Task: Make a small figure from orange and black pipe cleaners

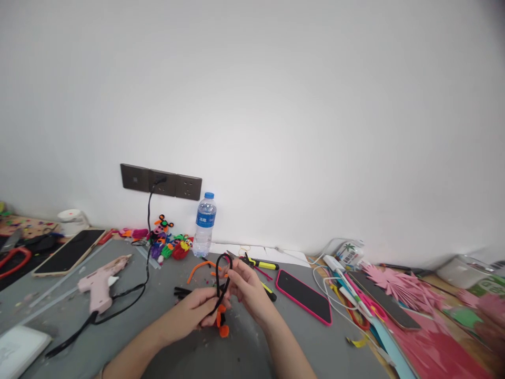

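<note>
A black pipe cleaner (218,271) is bent into a tall loop between my two hands over the grey work mat. My left hand (196,311) is closed on its lower end. The fingers of my right hand (245,287) pinch the right side of the loop. Just below my left fingers pokes out an orange and black fuzzy piece (223,329), partly hidden by the hand. Behind the hands lie a curved orange pipe cleaner (194,269), short black pieces (181,292) and pliers with yellow and black handles (263,264).
A pink glue gun (98,287) with a black cord lies left. Colourful pipe-cleaner figures (169,245) and a water bottle (204,226) stand by the wall. A pink-edged phone (303,296), a white cable (331,302) and pink paper (434,337) are right; another person's hand (491,326) shows there.
</note>
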The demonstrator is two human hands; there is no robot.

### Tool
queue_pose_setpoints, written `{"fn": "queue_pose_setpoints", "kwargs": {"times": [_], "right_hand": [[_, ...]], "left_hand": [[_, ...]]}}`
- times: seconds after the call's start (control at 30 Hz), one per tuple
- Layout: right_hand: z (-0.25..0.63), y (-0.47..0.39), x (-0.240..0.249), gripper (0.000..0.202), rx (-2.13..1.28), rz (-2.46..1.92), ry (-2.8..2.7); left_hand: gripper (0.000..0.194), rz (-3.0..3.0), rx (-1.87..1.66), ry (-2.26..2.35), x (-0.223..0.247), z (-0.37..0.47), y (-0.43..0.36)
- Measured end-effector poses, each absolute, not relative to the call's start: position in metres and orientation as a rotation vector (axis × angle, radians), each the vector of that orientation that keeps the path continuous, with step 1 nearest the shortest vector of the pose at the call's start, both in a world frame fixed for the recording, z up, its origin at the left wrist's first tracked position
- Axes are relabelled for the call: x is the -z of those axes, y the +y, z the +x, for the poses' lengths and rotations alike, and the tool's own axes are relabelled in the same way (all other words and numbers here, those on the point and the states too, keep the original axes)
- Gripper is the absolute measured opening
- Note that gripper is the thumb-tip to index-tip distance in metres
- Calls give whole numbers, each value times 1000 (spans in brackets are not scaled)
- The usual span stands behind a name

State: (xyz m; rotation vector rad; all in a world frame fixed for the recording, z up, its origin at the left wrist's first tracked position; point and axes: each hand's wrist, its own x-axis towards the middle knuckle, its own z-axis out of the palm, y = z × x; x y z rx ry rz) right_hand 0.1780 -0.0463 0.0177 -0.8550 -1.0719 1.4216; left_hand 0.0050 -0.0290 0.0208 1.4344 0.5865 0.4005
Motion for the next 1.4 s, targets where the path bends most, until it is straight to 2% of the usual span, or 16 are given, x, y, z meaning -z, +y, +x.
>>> {"fn": "queue_pose_setpoints", "kwargs": {"times": [0.17,0.5,0.77,1.0,1.4], "right_hand": [[180,-49,-22,26,-1535,-743,-1019],[183,-42,-15,26,-1426,-790,-830],[187,-39,-13,26,-1345,-834,-799],[189,-42,-16,22,-1295,-801,-871],[187,-44,-17,19,-1308,-747,-873]], "left_hand": [[55,1431,-463,650,-25,6,-30],[54,1486,-523,605,-25,4,-29],[51,1340,-424,550,-19,4,-30],[38,1129,-388,458,-19,3,-32],[35,1183,-312,476,-20,1,-32]]}}
